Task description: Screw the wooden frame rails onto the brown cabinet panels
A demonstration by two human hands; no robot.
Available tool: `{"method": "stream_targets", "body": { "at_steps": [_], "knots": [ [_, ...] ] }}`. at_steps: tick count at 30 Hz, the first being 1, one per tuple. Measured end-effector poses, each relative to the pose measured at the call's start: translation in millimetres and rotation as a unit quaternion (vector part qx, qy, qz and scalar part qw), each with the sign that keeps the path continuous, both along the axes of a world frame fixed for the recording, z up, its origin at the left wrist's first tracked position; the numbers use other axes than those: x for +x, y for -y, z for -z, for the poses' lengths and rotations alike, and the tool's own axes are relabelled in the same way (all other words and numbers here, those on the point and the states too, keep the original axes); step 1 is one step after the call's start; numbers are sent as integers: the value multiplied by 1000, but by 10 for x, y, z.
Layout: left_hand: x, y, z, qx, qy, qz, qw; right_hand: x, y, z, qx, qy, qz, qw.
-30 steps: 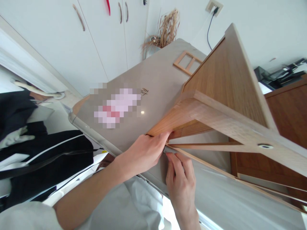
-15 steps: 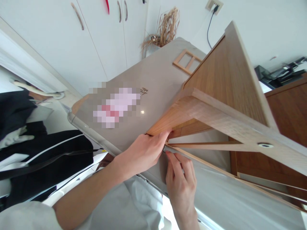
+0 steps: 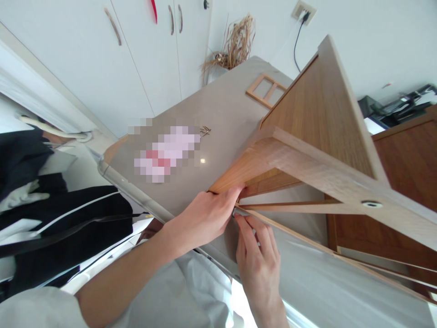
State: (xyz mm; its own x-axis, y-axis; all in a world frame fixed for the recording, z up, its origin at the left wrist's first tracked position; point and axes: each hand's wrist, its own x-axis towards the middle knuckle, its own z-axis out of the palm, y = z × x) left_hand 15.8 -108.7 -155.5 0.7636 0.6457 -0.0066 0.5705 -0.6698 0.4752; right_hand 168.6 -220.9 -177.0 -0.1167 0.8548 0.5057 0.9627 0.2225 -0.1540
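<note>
A wooden furniture frame (image 3: 303, 164) stands tilted on the table, its panels and thin rails meeting at a corner near me. My left hand (image 3: 208, 214) is closed around that corner, fingertips hidden behind the wood. Just below it, my right hand (image 3: 257, 255) has its thumb and fingers pinched together at the end of a rail (image 3: 283, 225). A small dark metallic bit (image 3: 234, 211) shows at its fingertips, too small to name. On the frame's outer face is a round metal-rimmed hole (image 3: 371, 204).
Several screws (image 3: 205, 130) lie on the grey-brown table (image 3: 218, 107) beside a blurred-out pinkish item (image 3: 170, 148). A small wooden frame (image 3: 264, 90) lies at the far end. Dried plants (image 3: 235, 45) stand behind the table. Dark cloth (image 3: 78, 228) is at the left.
Both hands stay at the corner. My right hand's fingers have shifted very slightly at the rail end, and the view has tilted a little.
</note>
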Motion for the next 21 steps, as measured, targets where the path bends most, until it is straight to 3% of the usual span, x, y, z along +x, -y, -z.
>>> {"method": "stream_targets", "body": {
  "at_steps": [21],
  "knots": [
    [22, -9, -34, -5, -1, -4, 1000, 22, -17, 49, 29, -24, 32, 999]
  ]
}}
